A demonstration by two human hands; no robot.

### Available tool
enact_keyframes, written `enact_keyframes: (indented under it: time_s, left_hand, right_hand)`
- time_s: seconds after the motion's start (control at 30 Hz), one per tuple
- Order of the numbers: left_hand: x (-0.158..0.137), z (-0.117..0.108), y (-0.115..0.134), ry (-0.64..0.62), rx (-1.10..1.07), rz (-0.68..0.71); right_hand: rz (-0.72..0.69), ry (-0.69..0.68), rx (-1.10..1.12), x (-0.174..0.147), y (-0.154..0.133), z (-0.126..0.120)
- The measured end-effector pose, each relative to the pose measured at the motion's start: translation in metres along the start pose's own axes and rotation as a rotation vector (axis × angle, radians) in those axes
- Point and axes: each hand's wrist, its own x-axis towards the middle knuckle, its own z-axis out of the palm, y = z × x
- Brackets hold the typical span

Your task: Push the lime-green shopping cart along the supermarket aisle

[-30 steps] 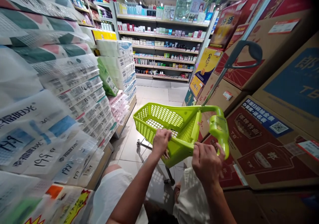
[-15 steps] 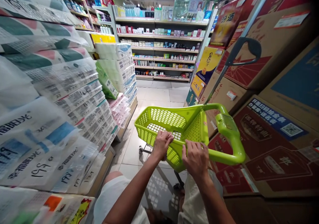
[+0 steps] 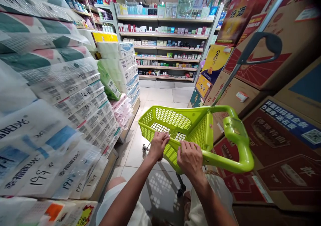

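Note:
A lime-green plastic shopping cart [image 3: 175, 114] stands sideways in front of me, its lattice basket to the left and its looped push handle [image 3: 247, 157] to the right. My left hand [image 3: 159, 145] is curled over the basket's near rim, around its middle. Farther right on the same rim, close to where the handle begins, my right hand [image 3: 190, 155] has its fingers wrapped over the edge. Both thumbs are partly hidden. No goods show inside the basket. A dark wheel [image 3: 181, 190] is visible below, near my feet.
Stacked tissue packs [image 3: 82, 95] line the left side on a low platform. Cardboard liquor cartons [image 3: 283, 142] pile up on the right, close to the handle. A grey pole with a dark grip [image 3: 260, 48] leans there. Shelves of cosmetics [image 3: 160, 35] stand across the tiled aisle's far end.
The cart and my right-hand cartons appear slightly farther right in view. Both hands have shifted a little left along the rim and keep their grip.

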Motion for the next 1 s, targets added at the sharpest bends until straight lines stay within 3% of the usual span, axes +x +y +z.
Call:
enact_keyframes:
  time_s: [0.13,0.27,0.4,0.53,0.63,0.73,0.87,1.0]
  left_hand:
    - [0.012,-0.005,-0.013,0.074,0.068,-0.108]
    - [0.021,-0.010,-0.024,-0.005,0.050,0.027]
    - [0.026,-0.015,-0.034,0.097,0.098,-0.093]
    - [0.025,-0.016,-0.038,0.017,0.022,0.037]
    - [0.025,-0.016,-0.040,0.056,0.020,0.021]
    - [0.032,-0.022,-0.050,-0.004,0.000,0.064]
    - [0.048,-0.037,-0.074,0.151,0.095,-0.174]
    - [0.055,-0.041,-0.086,0.083,0.084,-0.040]
  right_hand:
    - [0.002,-0.027,0.005,0.006,-0.010,0.004]
    - [-0.014,-0.039,0.003,0.011,-0.019,0.008]
    - [-0.025,-0.019,-0.002,0.016,-0.027,0.015]
    - [-0.062,0.001,0.011,0.021,-0.037,0.025]
    - [-0.065,-0.019,0.029,0.025,-0.045,0.033]
    - [-0.072,-0.034,0.029,0.026,-0.048,0.039]
    - [-0.074,-0.038,0.011,0.025,-0.047,0.043]
    - [-0.068,-0.065,-0.004,0.026,-0.047,0.043]
